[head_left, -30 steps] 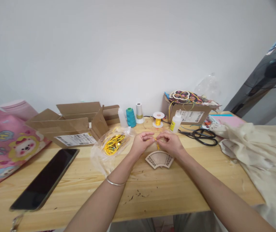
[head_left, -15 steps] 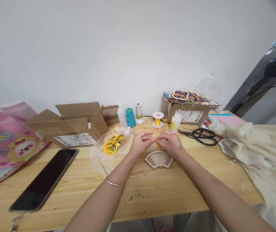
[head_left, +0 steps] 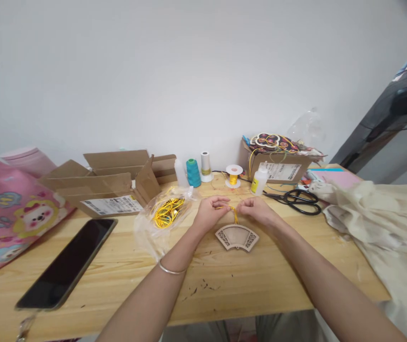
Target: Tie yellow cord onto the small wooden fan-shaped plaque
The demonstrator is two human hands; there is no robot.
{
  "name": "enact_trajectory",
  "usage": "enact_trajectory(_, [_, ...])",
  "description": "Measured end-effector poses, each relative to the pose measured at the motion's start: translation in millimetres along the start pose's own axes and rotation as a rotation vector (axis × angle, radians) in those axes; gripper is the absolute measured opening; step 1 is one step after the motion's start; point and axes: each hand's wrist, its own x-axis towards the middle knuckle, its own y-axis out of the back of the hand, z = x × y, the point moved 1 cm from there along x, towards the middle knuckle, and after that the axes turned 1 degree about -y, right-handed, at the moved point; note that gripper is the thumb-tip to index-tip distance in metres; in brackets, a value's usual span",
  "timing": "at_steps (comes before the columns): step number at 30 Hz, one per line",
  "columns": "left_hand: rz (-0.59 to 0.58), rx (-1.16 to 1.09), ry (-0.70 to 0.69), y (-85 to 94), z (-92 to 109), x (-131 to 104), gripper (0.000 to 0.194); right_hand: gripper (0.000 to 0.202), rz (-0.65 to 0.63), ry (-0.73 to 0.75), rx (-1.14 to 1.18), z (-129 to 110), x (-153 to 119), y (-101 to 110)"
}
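Observation:
A pale wooden fan-shaped pendant (head_left: 237, 236) with cut-out lattice ends lies on the table, with a yellow cord (head_left: 235, 218) rising from its top edge. My left hand (head_left: 210, 213) pinches the cord between thumb and forefinger, its other fingers loosely curled. Just right of the cord, my right hand (head_left: 257, 210) is closed in a pinch at the cord's loops. The fine strands between the fingertips are too small to make out fully.
Left are a phone (head_left: 68, 263), an open cardboard box (head_left: 100, 190) and a plastic bag of yellow cord (head_left: 168, 212). Behind stand a teal thread cone (head_left: 193, 173), a yellow spool (head_left: 234, 175) and a glue bottle (head_left: 259, 180). Black scissors (head_left: 299, 201) and cream cloth (head_left: 374, 223) lie right.
My hands have moved apart a little, the right one shifting right, and more yellow cord shows between them. The pendant sits about the same, seen slightly further right.

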Motion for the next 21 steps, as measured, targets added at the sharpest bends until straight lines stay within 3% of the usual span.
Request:
enact_trajectory(2, [0.037,-0.011,0.011,2.8,0.5,1.1,0.030,0.010,-0.014,0.023,0.057,-2.1,-0.6,1.8])
enact_trajectory(5, [0.050,-0.037,0.034,5.4,1.9,1.5,0.031,0.012,0.064,0.112,0.034,-6.4,-1.6,-0.4])
enact_trajectory(13, [0.002,-0.081,0.024,3.8,-0.4,1.3,0.030,0.014,0.194,0.617,-0.507,-1.7,0.4,-12.0])
enact_trajectory(21, [-0.054,-0.119,0.011,2.8,1.9,0.7,0.029,0.012,0.282,0.647,-0.613,4.0,5.5,-7.5])
